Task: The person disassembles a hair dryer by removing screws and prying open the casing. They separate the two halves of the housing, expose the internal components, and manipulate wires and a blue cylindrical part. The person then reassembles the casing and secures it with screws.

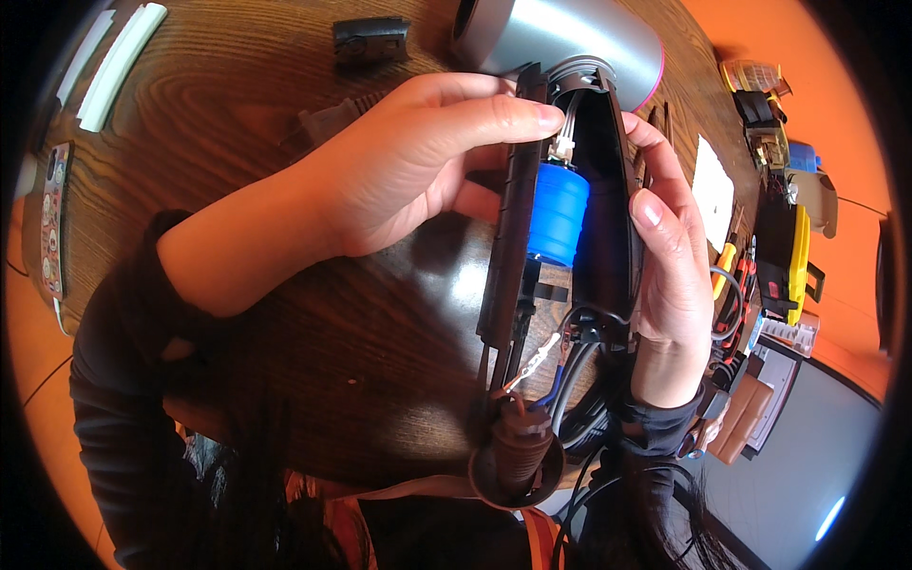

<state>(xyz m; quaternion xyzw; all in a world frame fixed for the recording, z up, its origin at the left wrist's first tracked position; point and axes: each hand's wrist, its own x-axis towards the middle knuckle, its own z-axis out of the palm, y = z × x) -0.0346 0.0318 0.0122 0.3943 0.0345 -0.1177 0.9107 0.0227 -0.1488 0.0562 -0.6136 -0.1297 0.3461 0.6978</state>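
An opened hair dryer handle (508, 266) stands lengthwise in front of me, with a blue cylindrical part (556, 214), thin wires (551, 375) and a white connector (560, 147) inside. My left hand (418, 157) grips the upper end of its left black shell, thumb over the edge near the connector. My right hand (670, 256) is closed along the right black shell (598, 247), thumb on its outer edge. The silver barrel (570, 38) with a pink rim joins the top. At the bottom, the brown cord sleeve (518, 456) and cables (579, 408) hang toward me.
A black plastic piece (370, 40), white strips (123, 66) and a phone (55, 218) lie on the wooden table (228, 114). At right are paper (712, 190), tools (727, 256), a yellow-black case (793, 261), boxes (807, 204) and a grey screen (817, 456).
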